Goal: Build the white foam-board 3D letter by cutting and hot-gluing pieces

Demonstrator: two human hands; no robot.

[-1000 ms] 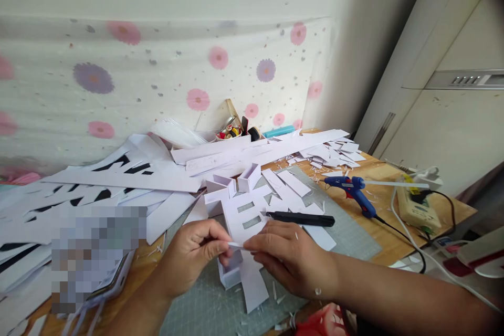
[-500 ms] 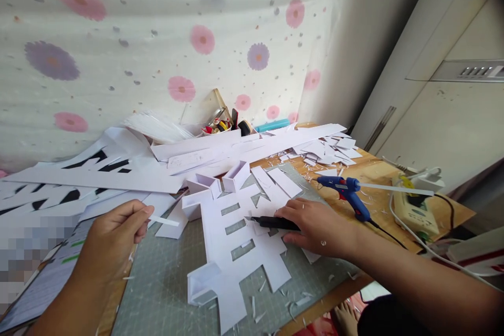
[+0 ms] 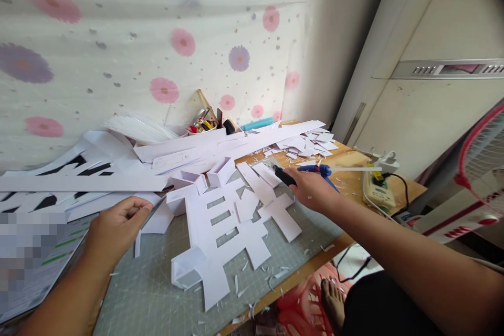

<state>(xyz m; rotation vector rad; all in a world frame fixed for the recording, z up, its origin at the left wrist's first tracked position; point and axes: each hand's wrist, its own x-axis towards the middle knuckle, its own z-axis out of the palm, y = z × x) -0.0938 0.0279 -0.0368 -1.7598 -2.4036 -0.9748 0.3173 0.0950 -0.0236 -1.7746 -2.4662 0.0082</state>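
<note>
My left hand (image 3: 118,226) is closed in a pinch above the left of the cutting mat. A narrow white paper strip (image 3: 137,243) points down below its fingers, its upper end hidden by the hand. My right hand (image 3: 313,189) is wrapped around a black utility knife (image 3: 284,175), whose blade points to the upper left over the mat's far right. Between the hands lies a white card cutout (image 3: 197,226) with rectangular slots and folded box-like corners. Several loose white pieces (image 3: 286,223) overlap its right side.
A blue glue gun (image 3: 325,170) lies behind my right hand, near a power strip (image 3: 378,189) with cables. Paper scraps (image 3: 311,142) pile at the back right. Large white sheets (image 3: 98,155) cover the back left. A fan (image 3: 486,152) stands at the right. Trimmings dot the green mat (image 3: 149,294).
My right hand has lifted the knife away from the cutout, toward the back right. The strip at my left hand now points downward instead of right. The view has swung right.
</note>
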